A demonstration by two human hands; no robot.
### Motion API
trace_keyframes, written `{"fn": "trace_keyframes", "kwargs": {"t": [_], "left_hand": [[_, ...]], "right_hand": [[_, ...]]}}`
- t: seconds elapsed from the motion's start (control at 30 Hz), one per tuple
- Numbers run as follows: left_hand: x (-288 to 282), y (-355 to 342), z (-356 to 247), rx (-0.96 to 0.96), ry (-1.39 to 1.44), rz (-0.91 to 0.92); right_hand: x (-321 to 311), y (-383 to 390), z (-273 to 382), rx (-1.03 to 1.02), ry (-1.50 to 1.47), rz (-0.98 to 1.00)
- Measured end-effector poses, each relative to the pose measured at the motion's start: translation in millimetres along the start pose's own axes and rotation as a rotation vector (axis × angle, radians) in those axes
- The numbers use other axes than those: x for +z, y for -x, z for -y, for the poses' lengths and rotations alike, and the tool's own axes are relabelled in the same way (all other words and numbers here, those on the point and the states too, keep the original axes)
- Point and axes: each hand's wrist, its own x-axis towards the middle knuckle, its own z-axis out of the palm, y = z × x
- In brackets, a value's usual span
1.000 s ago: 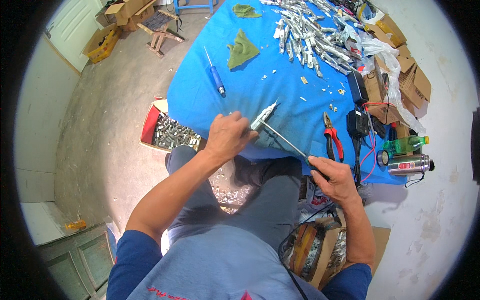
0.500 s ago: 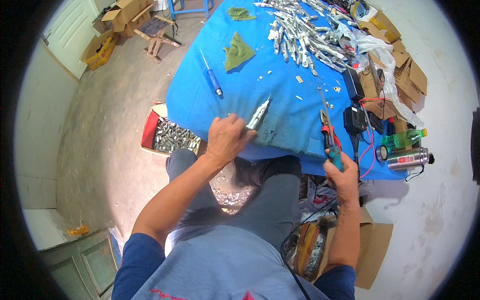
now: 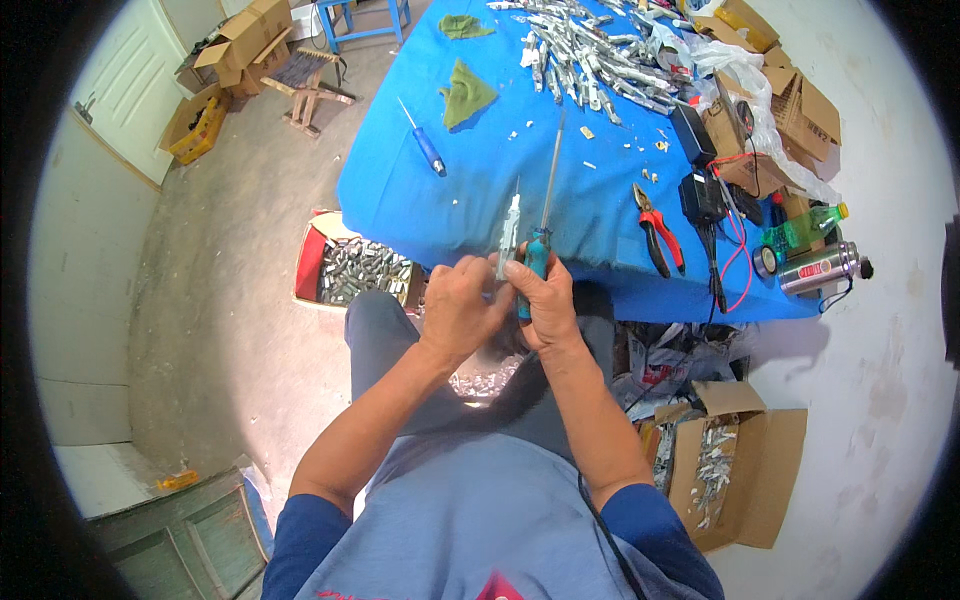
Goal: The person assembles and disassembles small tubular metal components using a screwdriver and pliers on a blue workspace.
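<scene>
My left hand [image 3: 462, 305] grips the lower end of a slim silvery-white part [image 3: 508, 240] with a thin tip pointing up, just beyond the near edge of the blue-covered table [image 3: 390, 170]. My right hand [image 3: 545, 300] is wrapped round the teal handle of a screwdriver [image 3: 535, 255] whose long shaft points upward; its thumb reaches to the part beside it. A blue-handled screwdriver [image 3: 425, 145] lies farther left on the cloth, and red-black pliers [image 3: 655, 230] lie to the right.
Piled white parts [image 3: 590, 55], green rags [image 3: 465, 95], black adapters [image 3: 700, 195], bottle [image 3: 805, 225] and steel flask [image 3: 820, 265] cover the table's back and right. A box of metal pieces [image 3: 360, 270] stands below left, a carton [image 3: 760, 470] below right, a folding stool [image 3: 305, 90] behind.
My right hand has swung the teal screwdriver from lying across the white part to pointing upward, then moved left against my left hand. The white part now stands more upright.
</scene>
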Motion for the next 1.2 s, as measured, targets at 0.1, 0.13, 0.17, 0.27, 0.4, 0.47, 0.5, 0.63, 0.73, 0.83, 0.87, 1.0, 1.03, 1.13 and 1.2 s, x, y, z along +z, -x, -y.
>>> {"fn": "trace_keyframes", "kwargs": {"t": [0.1, 0.13, 0.17, 0.27, 0.4, 0.47, 0.5, 0.63, 0.73, 0.83, 0.87, 1.0, 1.03, 1.13, 1.2], "left_hand": [[-12, 13, -10, -0.207, 0.15, 0.186], [-14, 18, -11, -0.232, 0.239, 0.235], [-15, 24, -13, -0.256, 0.328, 0.285], [-22, 32, -17, -0.319, 0.38, 0.403], [-23, 33, 6, -0.38, 0.432, 0.301], [-20, 28, 31, -0.423, 0.551, 0.227], [-30, 19, 28, -0.519, 0.628, 0.272], [-38, 7, 33, -0.52, 0.699, 0.286], [-34, -2, 30, -0.412, 0.61, 0.392], [-20, -5, 22, -0.273, 0.478, 0.596], [-16, -7, 19, -0.241, 0.441, 0.635], [-20, -23, -6, -0.246, 0.296, 0.713], [-15, -25, -2, -0.244, 0.275, 0.68], [-4, -28, 13, -0.26, 0.21, 0.592], [0, -33, 17, -0.297, 0.178, 0.569]], "right_hand": [[-6, 11, 6, 0.073, -0.055, 0.084], [-8, 13, 7, 0.091, -0.08, 0.083], [-10, 14, 7, 0.109, -0.104, 0.081], [-16, 16, 19, 0.155, -0.08, 0.097], [-25, 14, 49, 0.278, 0.115, 0.244], [-30, 7, 65, 0.347, 0.212, 0.37], [-33, 1, 71, 0.396, 0.259, 0.411], [-35, -14, 99, 0.501, 0.525, 0.544], [-33, -33, 108, 0.542, 0.613, 0.748], [-29, -47, 114, 0.565, 0.758, 0.81], [-28, -54, 116, 0.575, 0.794, 0.828], [-25, -77, 120, 0.558, 0.875, 0.867], [-25, -84, 122, 0.56, 0.885, 0.873], [-28, -104, 119, 0.295, 0.986, 0.674], [-32, -104, 124, 0.233, 0.934, 0.339]]}}
